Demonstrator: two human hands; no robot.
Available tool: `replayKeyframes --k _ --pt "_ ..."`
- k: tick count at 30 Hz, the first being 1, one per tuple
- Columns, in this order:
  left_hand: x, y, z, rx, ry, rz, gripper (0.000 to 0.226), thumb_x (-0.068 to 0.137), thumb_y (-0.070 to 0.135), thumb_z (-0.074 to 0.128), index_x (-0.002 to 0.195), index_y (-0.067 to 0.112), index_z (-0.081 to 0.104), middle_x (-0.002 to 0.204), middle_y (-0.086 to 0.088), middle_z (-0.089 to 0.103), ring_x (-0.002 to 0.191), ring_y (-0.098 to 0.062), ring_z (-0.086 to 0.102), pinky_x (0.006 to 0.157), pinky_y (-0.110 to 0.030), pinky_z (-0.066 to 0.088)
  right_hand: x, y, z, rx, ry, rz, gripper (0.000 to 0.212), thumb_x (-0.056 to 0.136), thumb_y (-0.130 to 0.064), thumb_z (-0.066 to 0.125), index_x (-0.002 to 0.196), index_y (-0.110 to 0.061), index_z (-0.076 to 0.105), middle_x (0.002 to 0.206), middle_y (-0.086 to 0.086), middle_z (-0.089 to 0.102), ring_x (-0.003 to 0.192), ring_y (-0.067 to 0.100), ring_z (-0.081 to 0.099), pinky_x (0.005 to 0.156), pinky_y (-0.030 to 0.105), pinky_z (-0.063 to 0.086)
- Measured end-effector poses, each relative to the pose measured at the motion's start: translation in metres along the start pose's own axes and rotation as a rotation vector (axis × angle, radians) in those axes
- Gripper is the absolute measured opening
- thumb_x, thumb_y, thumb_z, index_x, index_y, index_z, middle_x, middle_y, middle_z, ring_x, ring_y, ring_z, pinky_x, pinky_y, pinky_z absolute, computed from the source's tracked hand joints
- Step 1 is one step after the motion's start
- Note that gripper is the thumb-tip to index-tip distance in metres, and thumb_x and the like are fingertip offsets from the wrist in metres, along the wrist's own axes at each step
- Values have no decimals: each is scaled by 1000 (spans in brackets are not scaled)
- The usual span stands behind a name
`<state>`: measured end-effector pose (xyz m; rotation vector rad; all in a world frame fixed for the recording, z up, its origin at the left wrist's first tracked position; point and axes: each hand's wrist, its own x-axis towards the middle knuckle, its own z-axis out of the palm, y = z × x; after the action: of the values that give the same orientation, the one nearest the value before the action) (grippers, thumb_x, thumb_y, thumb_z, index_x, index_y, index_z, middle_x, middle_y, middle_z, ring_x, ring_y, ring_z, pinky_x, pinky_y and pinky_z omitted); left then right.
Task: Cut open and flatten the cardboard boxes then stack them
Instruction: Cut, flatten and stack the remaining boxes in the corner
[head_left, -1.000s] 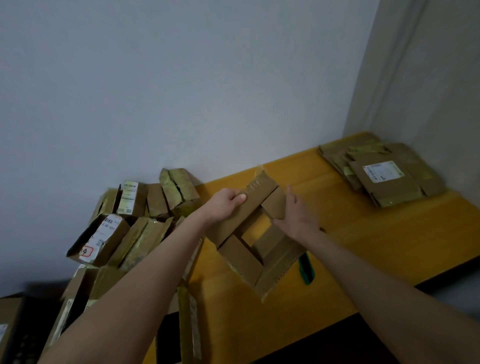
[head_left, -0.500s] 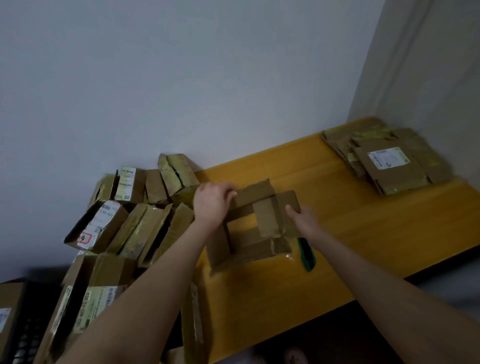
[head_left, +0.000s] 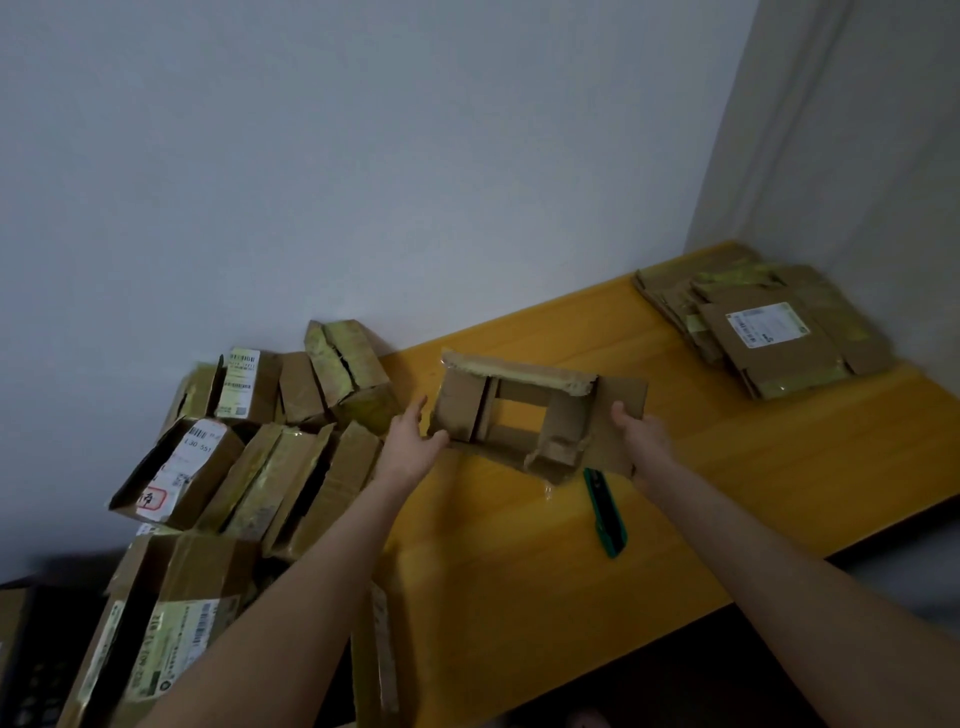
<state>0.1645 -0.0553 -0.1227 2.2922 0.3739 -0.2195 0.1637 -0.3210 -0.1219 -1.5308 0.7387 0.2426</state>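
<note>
A cut-open cardboard box (head_left: 566, 421) with its flaps spread sits tilted just above the yellow table (head_left: 519, 571), with the table showing through its open middle. My left hand (head_left: 415, 447) grips the box's left flap. My right hand (head_left: 641, 434) holds its right panel from underneath, thumb on top. A green box cutter (head_left: 605, 512) lies on the table just below the box, between my arms. A stack of flattened boxes (head_left: 769, 332) rests in the far right corner.
A heap of several uncut taped boxes (head_left: 260, 447) is piled at the table's left end against the white wall. A larger open box (head_left: 156, 639) stands at the lower left. The table's front edge (head_left: 727, 597) runs diagonally at the lower right.
The box has been pulled wider and turned flatter, shifting right and away from me. My hands moved apart to its two ends. The camera tilted slightly.
</note>
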Motion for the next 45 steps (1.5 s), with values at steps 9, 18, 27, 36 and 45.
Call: replayKeyframes --k 9,18,27,36,45 --pt "19 27 -29 -334 92 -33 57 83 38 71 128 6 56 125 -10 61 117 -29 56 101 -42 46 -10 0 -10 -7 -255 21 42 97 -33 53 126 -4 49 118 16 60 107 35 59 92 50 50" --pt "12 13 -14 -152 485 -14 19 86 28 69 90 16 56 107 -4 54 91 -20 57 85 -36 50 -21 5 -9 89 -416 65 33 97 -27 52 122 -5 50 102 10 64 90 24 62 68 35 51" --pt "-4 -2 6 398 150 -121 116 69 47 82 151 29 1 151 -17 13 133 -43 31 95 -53 46 -32 -6 4 128 -491 18 34 98 -26 51 124 -4 53 116 13 64 102 27 63 79 39 55" --pt "4 8 -5 607 332 -86 96 76 33 79 146 19 14 137 -21 29 109 -36 53 67 -40 51 -33 -9 2 145 -463 35 37 98 -24 51 128 -1 51 118 16 62 104 30 61 82 41 53" --pt "15 7 -6 497 346 -118 103 71 44 81 143 3 19 139 -17 37 106 -35 58 67 -42 50 -30 -7 2 193 -446 67 22 97 -27 53 108 -8 56 99 8 64 87 23 63 62 33 52"
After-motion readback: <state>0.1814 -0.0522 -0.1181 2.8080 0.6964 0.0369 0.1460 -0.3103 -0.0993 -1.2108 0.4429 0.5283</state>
